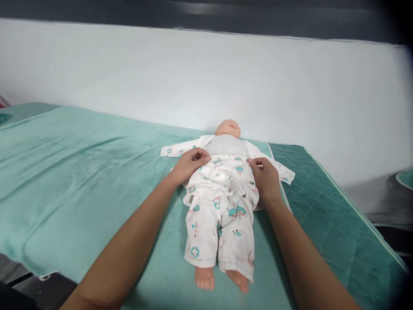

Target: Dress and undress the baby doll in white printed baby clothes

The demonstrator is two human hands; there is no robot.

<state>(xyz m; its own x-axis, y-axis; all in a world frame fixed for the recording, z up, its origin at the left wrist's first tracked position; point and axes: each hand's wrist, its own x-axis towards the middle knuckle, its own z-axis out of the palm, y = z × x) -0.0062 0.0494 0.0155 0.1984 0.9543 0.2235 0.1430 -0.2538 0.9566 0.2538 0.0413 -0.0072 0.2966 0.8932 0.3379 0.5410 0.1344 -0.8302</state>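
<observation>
A baby doll [228, 128] lies on its back, head toward the wall and bare feet toward me. White printed pants [206, 228] cover its legs and reach up to the belly. My left hand [191, 163] pinches the waistband at one side, and my right hand [265, 175] grips it at the other. Above the waistband shows the doll's pale grey torso [226, 145]. A white printed jacket [180, 149] lies open around it, sleeves spread out to both sides.
The doll rests on a light green cover [80, 172]. To the right is a darker quilted green mat [325, 206] with a pale edge. A white wall [129, 77] rises behind, with a dark band along its top. Dark floor shows at the lower left.
</observation>
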